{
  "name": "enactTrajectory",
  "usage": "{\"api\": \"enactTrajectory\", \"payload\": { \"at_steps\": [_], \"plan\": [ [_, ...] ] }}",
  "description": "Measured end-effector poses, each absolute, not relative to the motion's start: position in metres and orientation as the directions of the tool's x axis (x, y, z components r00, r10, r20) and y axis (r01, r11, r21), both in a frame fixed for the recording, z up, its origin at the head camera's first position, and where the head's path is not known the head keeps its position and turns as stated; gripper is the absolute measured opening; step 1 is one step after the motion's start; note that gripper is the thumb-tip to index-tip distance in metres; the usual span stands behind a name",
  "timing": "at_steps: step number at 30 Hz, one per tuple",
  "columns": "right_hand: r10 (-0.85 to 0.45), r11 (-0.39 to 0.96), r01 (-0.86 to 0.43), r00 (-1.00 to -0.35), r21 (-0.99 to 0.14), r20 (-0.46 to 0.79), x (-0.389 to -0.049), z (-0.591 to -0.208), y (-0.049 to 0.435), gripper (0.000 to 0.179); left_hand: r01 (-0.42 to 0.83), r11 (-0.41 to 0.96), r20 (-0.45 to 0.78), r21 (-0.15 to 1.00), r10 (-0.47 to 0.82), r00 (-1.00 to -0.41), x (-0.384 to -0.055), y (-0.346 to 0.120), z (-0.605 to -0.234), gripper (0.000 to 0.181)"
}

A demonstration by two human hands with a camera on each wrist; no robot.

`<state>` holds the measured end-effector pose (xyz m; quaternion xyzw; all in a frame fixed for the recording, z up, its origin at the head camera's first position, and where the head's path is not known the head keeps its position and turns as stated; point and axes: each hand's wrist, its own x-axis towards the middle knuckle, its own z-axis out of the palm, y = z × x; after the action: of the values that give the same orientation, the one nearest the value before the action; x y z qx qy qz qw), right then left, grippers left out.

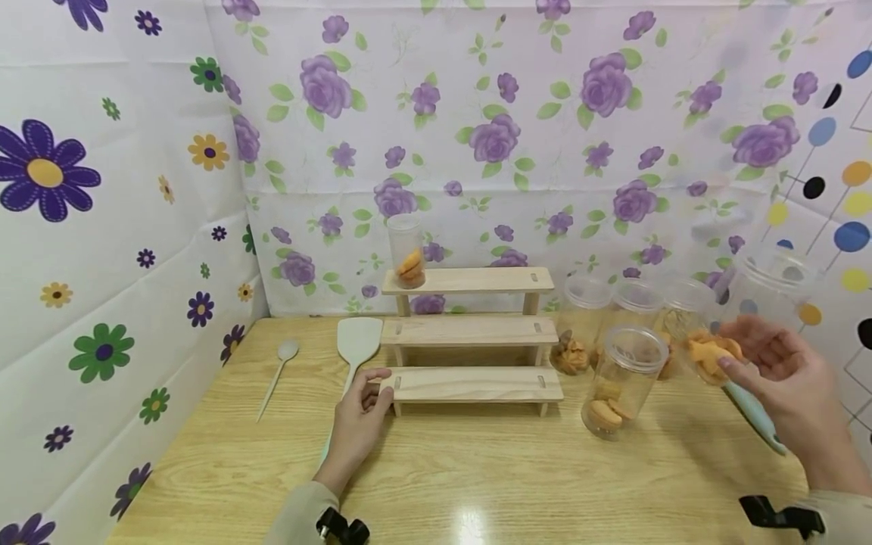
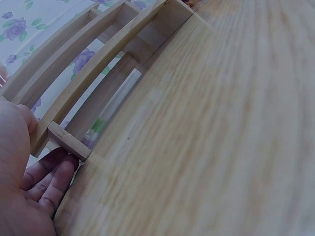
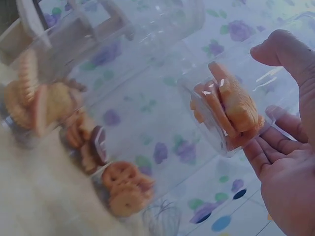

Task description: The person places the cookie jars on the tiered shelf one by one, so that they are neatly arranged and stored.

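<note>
My left hand (image 1: 359, 424) grips the left end of the lowest step of a three-tier wooden stand (image 1: 477, 384). In the left wrist view, its fingers lie beside the stand's front leg (image 2: 69, 140). My right hand (image 1: 793, 386) holds a clear plastic jar (image 3: 226, 110) near its base, tilted and raised above the table at the far right. Orange-brown cookies (image 1: 711, 356) lie at its bottom. A similar jar (image 1: 406, 253) with a few cookies stands on the top step, at its left end.
Several clear jars of cookies stand right of the stand, one jar (image 1: 625, 382) in front. A whisk (image 3: 161, 216) lies behind them. On the left are a pale spatula (image 1: 359, 341) and a spoon (image 1: 288, 350). A mint-coloured handle (image 1: 756, 418) lies under my right hand. Flowered cloth (image 1: 463, 136) hangs behind.
</note>
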<state>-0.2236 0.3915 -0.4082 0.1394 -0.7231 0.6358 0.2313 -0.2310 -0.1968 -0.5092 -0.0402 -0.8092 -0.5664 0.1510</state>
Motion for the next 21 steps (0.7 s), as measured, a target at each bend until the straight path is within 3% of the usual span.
{"api": "enactTrajectory", "payload": {
  "at_steps": [7,21],
  "plan": [
    [0.082,0.318,-0.509,-0.826,-0.800,0.558,-0.235,-0.371,0.385,0.059,0.224,0.360,0.281,0.906,-0.114,-0.953,-0.231,-0.196,-0.509,0.029],
    [0.053,-0.040,-0.551,-0.834,-0.834,0.549,-0.255,-0.328,0.345,0.060,0.215,0.360,0.270,0.908,-0.111,-0.956,-0.231,-0.196,-0.508,0.028]
  ]
}}
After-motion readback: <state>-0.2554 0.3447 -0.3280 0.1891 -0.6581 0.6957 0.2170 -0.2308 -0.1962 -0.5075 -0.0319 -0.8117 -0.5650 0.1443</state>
